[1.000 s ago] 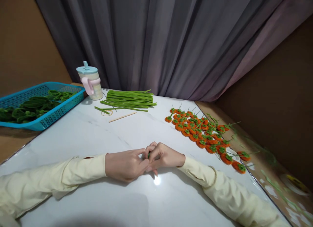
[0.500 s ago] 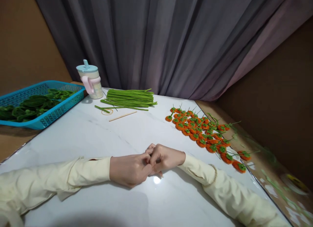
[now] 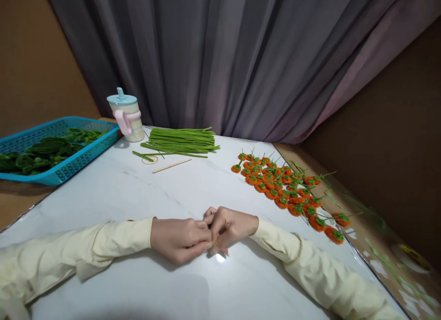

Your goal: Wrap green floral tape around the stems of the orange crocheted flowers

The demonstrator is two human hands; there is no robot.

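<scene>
My left hand [image 3: 179,238] and my right hand [image 3: 230,227] meet fingertip to fingertip on the white marble table [image 3: 138,196]. Both are closed, pinching one small green piece [image 3: 209,226] that is mostly hidden between the fingers. Cream sleeves cover both forearms, which rest on the table. To the right of my right hand lies a spread of several orange pipe-cleaner fruits with green tops [image 3: 285,191]. A bundle of green pipe-cleaner stems [image 3: 182,141] lies at the far side of the table.
A blue basket [image 3: 86,152] with green leaf shapes sits at the left edge. A lidded cup with a pink handle [image 3: 128,115] stands beside it. A wooden stick [image 3: 172,165] and a rubber band [image 3: 150,160] lie near the stems. A grey curtain hangs behind.
Both hands have slid slightly toward me and stayed pinched together; the fingers have shifted a little round the small green piece. Nothing else on the table has moved.
</scene>
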